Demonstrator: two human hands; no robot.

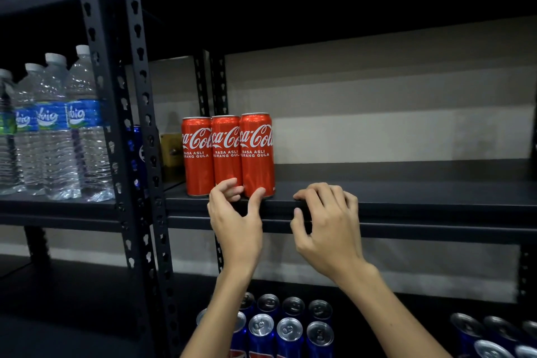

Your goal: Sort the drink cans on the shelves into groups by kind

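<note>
Three red Coca-Cola cans (227,151) stand upright, side by side and touching, at the left end of the dark upper shelf (406,192). My left hand (235,212) is just below them with fingers apart; its fingertips touch the base of the middle and right cans without gripping. My right hand (325,221) rests its fingers over the shelf's front edge, to the right of the cans, holding no can. On the shelf below, a group of several blue cans (279,325) stands upright, with more blue cans (494,337) at the lower right.
Clear water bottles (55,128) with blue labels fill the neighbouring shelf unit on the left. Perforated dark uprights (142,113) separate the two units. A single blue can (136,151) stands behind the upright. A small brown box (171,151) sits at the back left.
</note>
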